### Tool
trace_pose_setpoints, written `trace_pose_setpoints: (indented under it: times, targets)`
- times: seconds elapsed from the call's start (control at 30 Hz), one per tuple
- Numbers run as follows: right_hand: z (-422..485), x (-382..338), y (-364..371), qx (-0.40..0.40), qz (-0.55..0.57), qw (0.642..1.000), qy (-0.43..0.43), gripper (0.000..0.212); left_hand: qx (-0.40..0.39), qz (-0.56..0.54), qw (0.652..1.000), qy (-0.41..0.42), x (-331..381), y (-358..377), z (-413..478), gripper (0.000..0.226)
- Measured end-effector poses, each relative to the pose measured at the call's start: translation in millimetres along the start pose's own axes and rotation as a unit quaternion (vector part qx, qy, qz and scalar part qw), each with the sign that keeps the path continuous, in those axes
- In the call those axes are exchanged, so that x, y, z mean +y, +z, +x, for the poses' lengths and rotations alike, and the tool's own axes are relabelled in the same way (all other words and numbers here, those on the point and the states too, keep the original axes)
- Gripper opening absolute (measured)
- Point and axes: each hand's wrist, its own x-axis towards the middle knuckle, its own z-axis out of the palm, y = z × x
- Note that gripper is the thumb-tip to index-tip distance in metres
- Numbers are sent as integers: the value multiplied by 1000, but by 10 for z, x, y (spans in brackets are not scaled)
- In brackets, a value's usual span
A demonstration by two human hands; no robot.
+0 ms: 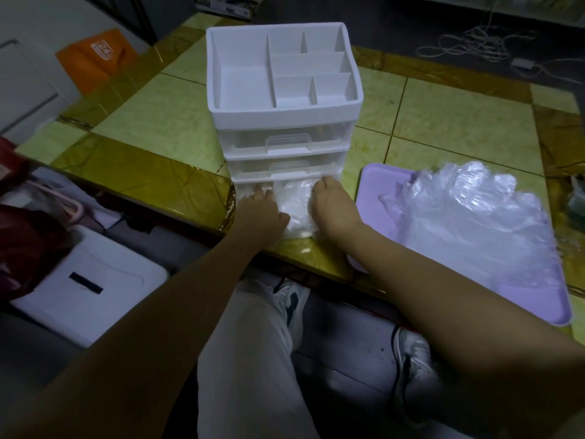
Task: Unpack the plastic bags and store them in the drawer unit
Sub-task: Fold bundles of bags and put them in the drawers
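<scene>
Bottom drawer [297,236] of the white drawer unit [285,122] is pulled out toward the lower frame edge, the two upper drawers shut. Stowed bags [296,204] lie in it, a white wad at frame centre, squarely between the two hands. Left hand [262,210] is on the wad's left, fingers fairly straight and pressing down into the drawer, nothing gripped. Right hand [332,210] is on the wad's right, touching it; its fingers bend down with the tips hidden, so cannot tell whether it pinches plastic or only presses.

The drawer's long axis runs lower-to-upper frame, so shutting it means pushing toward the upper frame. The loose pile of bags [468,217] sits on the purple tray [380,182], right of frame, just beside the unit. The right hand is clearly nearer it, so the next fetch is likely a rightward reach.
</scene>
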Motion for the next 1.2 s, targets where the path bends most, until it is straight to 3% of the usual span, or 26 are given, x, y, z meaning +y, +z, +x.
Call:
trace_pose_setpoints:
  times: [0.1,0.2,0.27,0.33,0.4,0.47,0.57,0.67,0.77,0.87,0.93,1.07,1.2]
  targets:
    - [-48,10,-2,99,33,995,-4,17,51,-78,996,4,-29,-80,-56,49]
    - [-99,19,-72,153,-9,987,-45,29,161,-57,985,27,-78,-125,-166,40]
    - [-134,-11,-131,155,19,985,-75,31,242,-87,965,58,-98,-150,-232,31]
    - [-163,-44,-140,121,36,987,-102,38,272,-108,949,118,-93,-159,-264,38]
    - [-163,-43,-96,37,21,994,-102,47,204,-88,961,163,-82,-120,-245,51]
    - [-148,-29,-37,-43,24,995,-87,53,76,-66,984,147,-81,-50,-209,55]
    - [-131,-9,-26,-75,101,989,-71,58,-11,-59,992,115,-72,8,-145,59]
    - [-172,40,-69,-52,144,985,-73,58,9,-55,993,106,-86,19,-123,65]
    - [-255,95,-87,20,117,989,-89,57,94,-74,988,94,-125,4,-206,80]
    - [-355,113,-116,53,136,985,-91,59,188,-119,972,77,-187,-42,-341,67]
    - [-425,111,-160,61,134,984,-98,62,211,-128,967,56,-234,-59,-436,73]
    - [-499,139,-159,24,105,993,-54,96,152,-120,981,-2,-267,-38,-529,123]
    - [-448,183,-151,-15,207,976,64,134,86,-229,969,-42,-315,11,-424,142]
